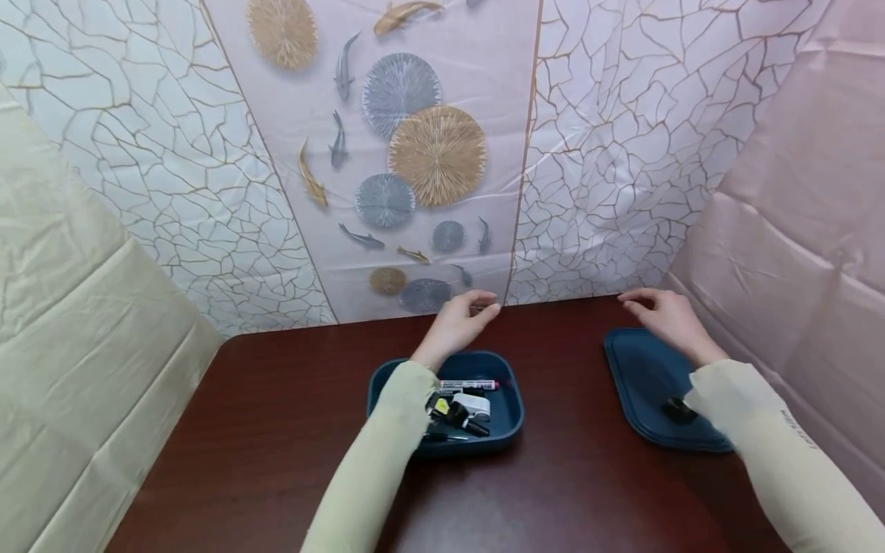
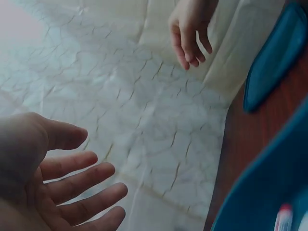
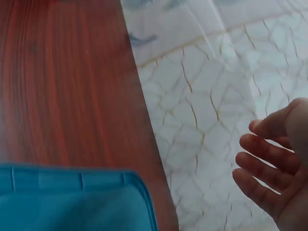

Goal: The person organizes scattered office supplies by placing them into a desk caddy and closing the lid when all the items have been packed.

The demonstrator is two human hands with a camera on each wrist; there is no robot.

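My left hand (image 1: 458, 326) hovers over the back of a dark blue bin (image 1: 513, 430), its fingers loosely bent with nothing between them. Inside the bin lie a marker with a pink cap (image 1: 470, 385), a white rounded item (image 1: 473, 405), a small yellow piece (image 1: 441, 406) and several black things; the left forearm hides the bin's left part. Off to the right, my right hand (image 1: 669, 319) hangs relaxed above a flat dark blue lid (image 1: 639, 376), also holding nothing. A small black object (image 1: 679, 410) sits on the lid, partly covered by the right sleeve.
Both bin and lid stand on a reddish-brown table (image 1: 290, 430). A patterned cloth (image 1: 594, 153) hangs behind the table's back edge. Plain beige cloth (image 1: 76, 322) encloses the left side, and pinkish cloth (image 1: 802, 253) the right.
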